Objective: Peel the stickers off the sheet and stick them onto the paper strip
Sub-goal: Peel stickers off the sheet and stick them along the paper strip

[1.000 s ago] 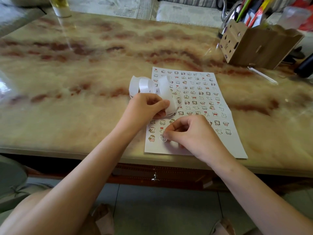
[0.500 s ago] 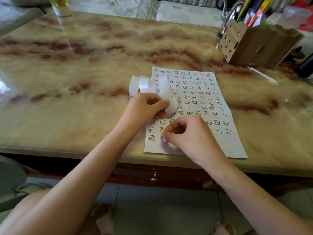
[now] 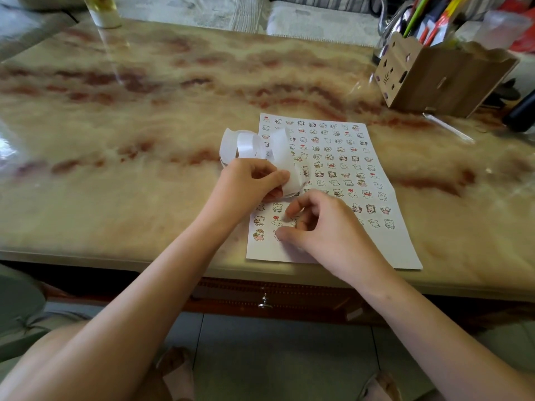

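- At the near edge of the glossy marbled table [image 3: 144,111], the right hand [image 3: 327,235] is laid on the sheet [image 3: 347,157], thumb and curled forefinger apart; whether a sticker is pinched cannot be told.
- Just beyond, the shiny white paper strip [image 3: 246,144], coiled in loops, is pinched by the left hand [image 3: 249,183].
- Rows of tiny cartoon animals are printed on the flat sheet; any lettering is too small to be read.
- Far right, a cut-out cardboard box [image 3: 434,79] is seen.
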Demonstrator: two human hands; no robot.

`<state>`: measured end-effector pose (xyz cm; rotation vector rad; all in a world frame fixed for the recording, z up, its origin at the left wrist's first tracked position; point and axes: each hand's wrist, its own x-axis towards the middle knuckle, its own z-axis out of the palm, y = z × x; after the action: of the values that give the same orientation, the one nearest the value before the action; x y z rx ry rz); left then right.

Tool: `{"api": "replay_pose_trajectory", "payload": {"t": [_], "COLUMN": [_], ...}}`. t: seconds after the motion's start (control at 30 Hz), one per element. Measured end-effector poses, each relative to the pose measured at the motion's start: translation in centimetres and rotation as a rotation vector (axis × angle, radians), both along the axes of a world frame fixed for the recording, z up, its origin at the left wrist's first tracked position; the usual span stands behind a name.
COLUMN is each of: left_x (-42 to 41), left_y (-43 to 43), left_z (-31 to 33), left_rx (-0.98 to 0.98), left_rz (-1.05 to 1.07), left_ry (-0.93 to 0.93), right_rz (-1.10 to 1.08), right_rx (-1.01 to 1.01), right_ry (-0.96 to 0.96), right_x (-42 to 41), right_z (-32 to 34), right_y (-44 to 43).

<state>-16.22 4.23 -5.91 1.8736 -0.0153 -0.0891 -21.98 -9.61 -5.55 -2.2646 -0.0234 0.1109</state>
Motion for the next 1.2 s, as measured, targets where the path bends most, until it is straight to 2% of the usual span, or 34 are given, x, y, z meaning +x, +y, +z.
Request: {"api": "replay_pose_trajectory", "payload": {"t": [0.2,0.4,0.53,0.63,0.77,1.03,1.2], "left_x": [0.0,0.0,-0.1,-0.1,-0.1,-0.4,-0.4], "left_y": [0.1,0.0,0.0,0.1,0.1,0.0,-0.1], "left_z": [0.0,-0.1,0.1,0.5,0.8,1.1,1.2], "left_rx": [0.001,-0.003,-0.035,-0.075,-0.089,-0.152,-0.212], "left_rz": [-0.006,-0.014,-0.017,0.014,0.028,0.025,0.008], "left_ry": [-0.007,-0.013,-0.035,-0.080,-0.156,-0.172,-0.134], "right_rz": [0.014,0.040,0.028,-0.022,-0.053,-0.065,-0.059], "right_rx": [0.061,-0.030,0.103,0.237,0.273,0.278,0.322], "right_ry": [0.009,-0.022,-0.021,-0.160,-0.352,-0.455,-0.442], "right_x": [0.6,0.5,1.1,1.6,2.4,2.8,2.7], "right_z": [-0.1,-0.5,-0.4,0.3,0.9,0.2,-0.2], "right_y": [-0.5,-0.2,-0.9,-1.5,-2.0,-1.2,-0.8]}}
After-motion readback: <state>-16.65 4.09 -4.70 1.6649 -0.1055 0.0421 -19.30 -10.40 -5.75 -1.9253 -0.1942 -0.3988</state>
